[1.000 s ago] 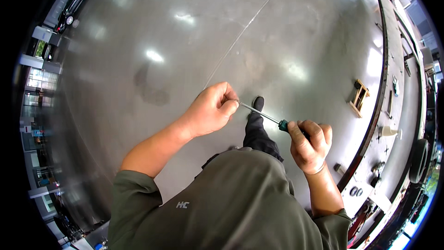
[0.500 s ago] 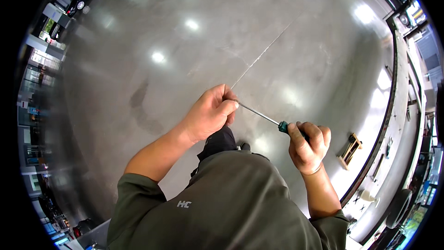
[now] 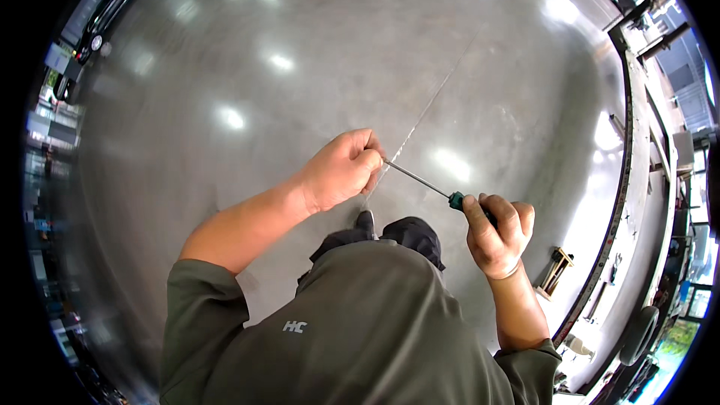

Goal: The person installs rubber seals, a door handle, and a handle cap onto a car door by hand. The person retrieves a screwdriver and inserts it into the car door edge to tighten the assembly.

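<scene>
A screwdriver (image 3: 418, 178) with a thin metal shaft and a dark green handle spans the gap between my two hands, in front of my body. My right hand (image 3: 498, 234) wraps round its handle, thumb laid along the top. At the other end, my left hand (image 3: 346, 169) pinches the tip between thumb and fingers. Whether a small part sits at the tip inside that pinch is hidden by the fingers. Both hands are held above the floor, the left one slightly farther from me.
Grey shiny floor (image 3: 315, 97) with a thin pale joint line lies below. On the right runs a long white platform (image 3: 637, 202) with a dark edge; a small wooden frame (image 3: 555, 271) and a tire (image 3: 639, 335) are near it. A black car (image 3: 112, 11) stands far left.
The background has shifted and turned, and my feet have changed position as I walk. Both hands keep the same grip on the screwdriver.
</scene>
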`<state>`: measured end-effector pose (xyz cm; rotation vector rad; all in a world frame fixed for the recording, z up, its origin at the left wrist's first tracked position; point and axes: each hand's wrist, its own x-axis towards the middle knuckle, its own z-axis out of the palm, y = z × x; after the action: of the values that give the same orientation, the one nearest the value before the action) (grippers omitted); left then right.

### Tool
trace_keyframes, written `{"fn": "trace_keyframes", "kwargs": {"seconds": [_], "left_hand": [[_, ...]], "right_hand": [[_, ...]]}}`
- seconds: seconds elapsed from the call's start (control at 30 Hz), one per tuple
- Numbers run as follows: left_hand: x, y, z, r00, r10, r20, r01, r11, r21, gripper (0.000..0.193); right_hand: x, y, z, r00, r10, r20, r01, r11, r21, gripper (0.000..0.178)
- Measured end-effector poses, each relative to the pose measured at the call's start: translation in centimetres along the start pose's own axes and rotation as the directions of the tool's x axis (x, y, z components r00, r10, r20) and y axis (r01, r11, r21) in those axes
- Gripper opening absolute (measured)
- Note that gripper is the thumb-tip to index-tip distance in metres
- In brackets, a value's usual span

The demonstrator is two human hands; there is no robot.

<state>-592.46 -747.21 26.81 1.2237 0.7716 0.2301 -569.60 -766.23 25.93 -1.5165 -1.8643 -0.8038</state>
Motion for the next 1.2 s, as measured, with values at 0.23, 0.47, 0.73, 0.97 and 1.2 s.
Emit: {"fn": "trace_keyframes", "kwargs": {"seconds": [0.23, 0.47, 0.73, 0.97, 1.2], "left_hand": [[17.2, 9.0, -8.1, 0.994, -0.108, 0.015, 0.102, 0.971, 0.214, 0.012], [34.6, 18.5, -15.7, 0.999, -0.039, 0.006, 0.039, 0.996, 0.083, 0.013], [50.4, 28.3, -24.7, 0.984, 0.143, -0.110, -0.129, 0.985, 0.118, 0.013], [68.6, 34.5, -36.6, 0.939, 0.328, -0.105, -0.278, 0.901, 0.333, 0.005], [87.4, 46.6, -47.1, 0.913, 0.408, 0.019, -0.347, 0.750, 0.563, 0.005]], "right_hand": [[6.4, 10.1, 14.6, 0.992, 0.124, -0.025, -0.124, 0.992, 0.012, 0.033], [16.1, 24.9, 30.0, 0.980, 0.185, -0.076, -0.174, 0.976, 0.132, 0.039], [30.3, 38.8, 45.1, 0.983, 0.174, -0.053, -0.156, 0.957, 0.245, 0.043], [40.9, 48.9, 61.0, 0.955, 0.255, 0.153, -0.295, 0.874, 0.386, 0.048], [52.7, 58.4, 73.7, 0.859, 0.440, 0.261, -0.511, 0.745, 0.429, 0.046]]}}
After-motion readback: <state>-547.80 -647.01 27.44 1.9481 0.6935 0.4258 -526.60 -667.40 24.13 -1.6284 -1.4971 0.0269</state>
